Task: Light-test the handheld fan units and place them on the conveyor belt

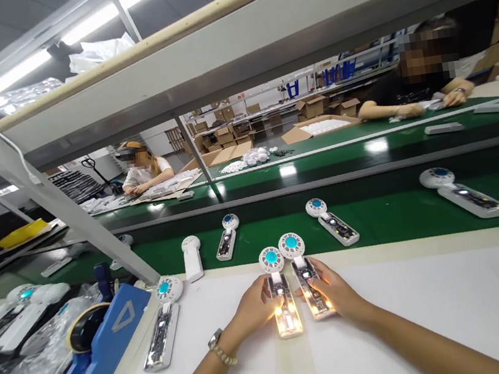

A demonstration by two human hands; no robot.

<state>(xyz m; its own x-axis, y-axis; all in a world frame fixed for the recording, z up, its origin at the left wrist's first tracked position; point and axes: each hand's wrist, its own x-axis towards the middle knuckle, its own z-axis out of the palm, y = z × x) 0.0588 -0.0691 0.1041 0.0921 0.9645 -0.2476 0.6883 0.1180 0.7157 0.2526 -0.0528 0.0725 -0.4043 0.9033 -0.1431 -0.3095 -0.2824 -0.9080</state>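
My left hand [257,305] is closed around a white handheld fan [289,324], its thumb on the bare circuit board. My right hand [336,292] grips a second handheld fan [302,266] the same way. Both fans have a round vented head with a blue centre, and yellow lamps glow on their open bodies. Their heads nearly touch above the white work surface [411,313]. To the left of my hands lies another open-bodied fan [161,335], unlit. Just beyond it, a fan [192,260] shows its plain white back.
A blue tape dispenser [100,350] stands at left beside plastic-wrapped fans [22,324]. More fans [339,228] lie on the green conveyor belt [387,211]. A slanted metal post [81,217] rises at left, under an overhead shelf [213,62]. Two people sit across the line.
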